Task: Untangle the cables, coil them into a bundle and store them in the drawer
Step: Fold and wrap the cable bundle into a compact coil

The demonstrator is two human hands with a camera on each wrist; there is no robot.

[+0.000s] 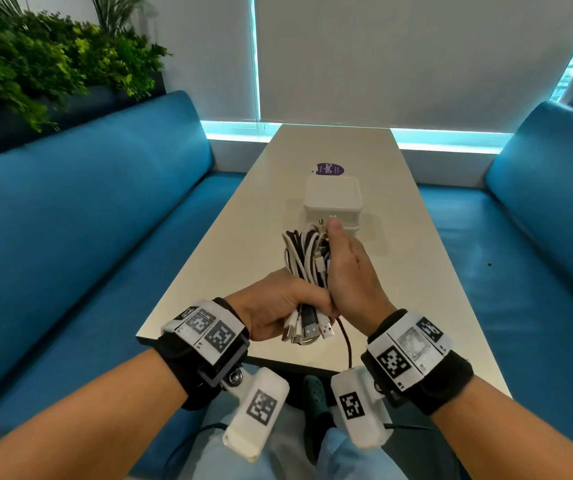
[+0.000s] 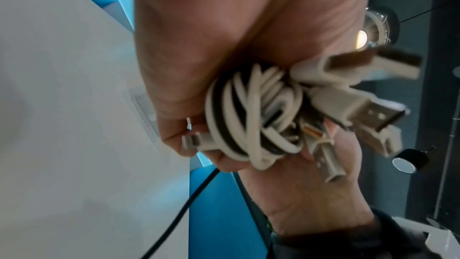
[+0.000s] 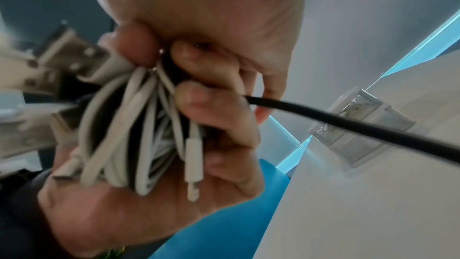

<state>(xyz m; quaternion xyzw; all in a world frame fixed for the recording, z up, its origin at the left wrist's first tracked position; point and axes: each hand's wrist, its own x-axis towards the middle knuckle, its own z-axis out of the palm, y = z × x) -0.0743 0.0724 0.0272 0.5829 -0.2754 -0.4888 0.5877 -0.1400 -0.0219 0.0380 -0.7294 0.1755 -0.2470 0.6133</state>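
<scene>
Both hands clasped around cable bundle above white table, blue benches alongside.

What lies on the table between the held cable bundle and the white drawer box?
Nothing: in the head view the coiled bundle of white and black cables, gripped by the left hand and right hand, overlaps the white plastic drawer box.

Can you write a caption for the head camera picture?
Both hands grip a cable bundle above the table.
</scene>
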